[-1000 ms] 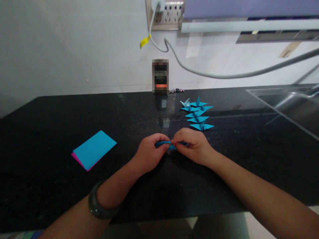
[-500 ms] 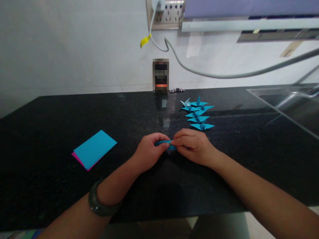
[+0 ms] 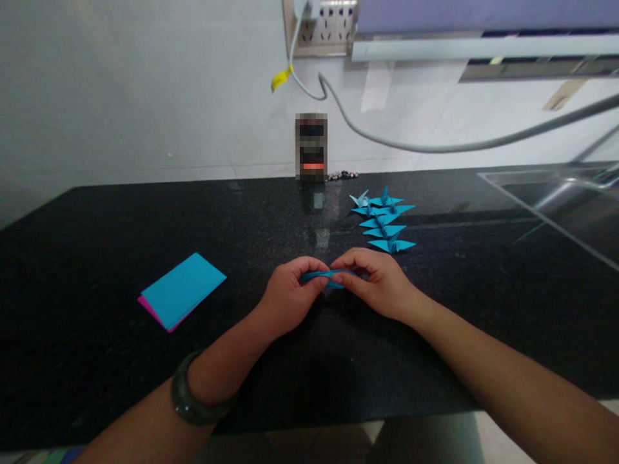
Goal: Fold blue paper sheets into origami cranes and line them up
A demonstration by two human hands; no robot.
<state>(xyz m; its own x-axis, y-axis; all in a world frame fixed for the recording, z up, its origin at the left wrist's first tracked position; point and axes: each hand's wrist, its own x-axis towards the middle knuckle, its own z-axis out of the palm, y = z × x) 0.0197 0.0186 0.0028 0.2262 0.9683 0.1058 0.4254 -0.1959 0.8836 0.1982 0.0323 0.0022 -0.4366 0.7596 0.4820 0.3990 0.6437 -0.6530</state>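
Observation:
Between my two hands, a folded piece of blue paper (image 3: 333, 276) is held just above the black counter; the fingers cover much of it. My left hand (image 3: 293, 293) pinches its left part, thumb in front and fingers behind. My right hand (image 3: 377, 280) grips the right part in the same way, its thumb close to the left thumb. Past the right hand lie several folded blue paper cranes (image 3: 393, 245) in a cluster, with a paler crane (image 3: 360, 200) at its back left. A stack of blue paper sheets (image 3: 186, 287) rests to the left, with a pink edge showing underneath.
The black stone counter (image 3: 120, 232) runs back to a tiled wall. A pixelated object (image 3: 312, 147) stands against it, beside a small beaded string (image 3: 343, 175). A metal sink (image 3: 556, 200) is at the right. A grey cable (image 3: 411, 147) hangs from the wall socket (image 3: 329, 29).
My right thumb has come to the front of the folded paper, and the right fingers have shifted behind it. The left hand keeps nearly the same hold.

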